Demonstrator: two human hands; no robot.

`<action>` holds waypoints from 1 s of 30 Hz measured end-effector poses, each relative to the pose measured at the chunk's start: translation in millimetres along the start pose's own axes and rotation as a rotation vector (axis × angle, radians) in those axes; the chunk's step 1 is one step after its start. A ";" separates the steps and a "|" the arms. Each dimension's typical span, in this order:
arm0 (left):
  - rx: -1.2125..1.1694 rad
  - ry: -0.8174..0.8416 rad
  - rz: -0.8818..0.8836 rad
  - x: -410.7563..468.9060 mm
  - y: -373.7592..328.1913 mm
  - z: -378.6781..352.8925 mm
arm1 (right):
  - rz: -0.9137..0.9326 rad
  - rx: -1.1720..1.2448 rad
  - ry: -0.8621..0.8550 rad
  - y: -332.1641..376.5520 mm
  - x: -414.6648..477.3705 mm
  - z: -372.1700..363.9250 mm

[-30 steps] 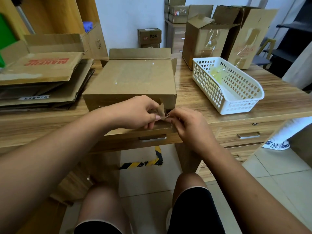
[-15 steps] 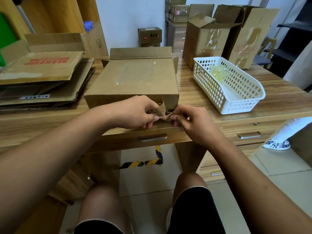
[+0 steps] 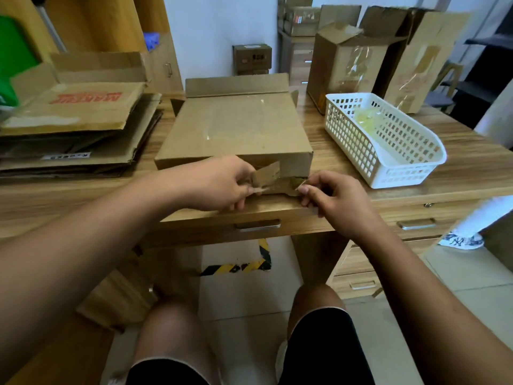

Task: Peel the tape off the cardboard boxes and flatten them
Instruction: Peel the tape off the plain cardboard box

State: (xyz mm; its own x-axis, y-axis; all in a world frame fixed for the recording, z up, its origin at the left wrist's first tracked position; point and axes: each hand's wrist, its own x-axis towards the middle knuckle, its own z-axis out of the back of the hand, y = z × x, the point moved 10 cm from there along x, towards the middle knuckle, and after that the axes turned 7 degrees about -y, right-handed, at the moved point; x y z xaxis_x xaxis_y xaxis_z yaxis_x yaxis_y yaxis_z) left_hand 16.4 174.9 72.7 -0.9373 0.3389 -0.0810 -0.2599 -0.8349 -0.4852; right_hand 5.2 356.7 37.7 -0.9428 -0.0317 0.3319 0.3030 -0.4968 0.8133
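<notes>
So, box: lies low on the table, near face close to the front edge, far flaps open.
Flap: small torn cardboard piece, bent out from the near face.
Tape: brownish strip low on the near face, stretched between both hands and partly lifted. A shiny strip across the top looks not yet peeled.
Left hand: fingers curled, gripping the flap and bracing the near face.
Right hand: thumb and forefinger pinch the free tape end just off the near right corner.
Basket: white, right of the box and apart from it, with a yellowish tape wad inside.
Stack: flattened cardboard, left of the box.
Upright boxes: back right, taped, not yet done.
Risk, snap: the strip looks ragged and narrow. A sideways jerk likely breaks it and leaves a stub to pick at.
Risk, tear: the tape may drag the paper layer off, and a steep pull rips the flap further.
Risk, slide: the box sits near the front edge. If the left hand eases while the right pulls, it could come off toward the lap.
Risk, slip: the pinch is on a tiny end, so it may pop free.
Risk, tangle: loose tape may fold onto itself or the fingers, making the drop into the basket fiddly.
</notes>
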 end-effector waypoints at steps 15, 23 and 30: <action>0.093 0.007 0.011 -15.3 -1.1 37.4 | 0.000 -0.056 0.028 -1.0 -5.4 -2.2; 0.201 -0.081 -0.009 -13.2 -11.0 37.1 | -0.005 -0.060 0.055 0.4 -11.1 1.2; 0.167 -0.109 0.001 -10.0 -8.6 38.3 | -0.009 -0.108 -0.039 7.0 -16.1 5.6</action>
State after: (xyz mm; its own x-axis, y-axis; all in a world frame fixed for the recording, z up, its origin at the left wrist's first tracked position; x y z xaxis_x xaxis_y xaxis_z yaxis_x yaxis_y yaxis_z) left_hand 19.1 162.1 111.1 -0.9548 0.2967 0.0178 -0.2855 -0.8986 -0.3333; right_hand 23.3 358.6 40.7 -0.9386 0.0059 0.3450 0.2759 -0.5878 0.7605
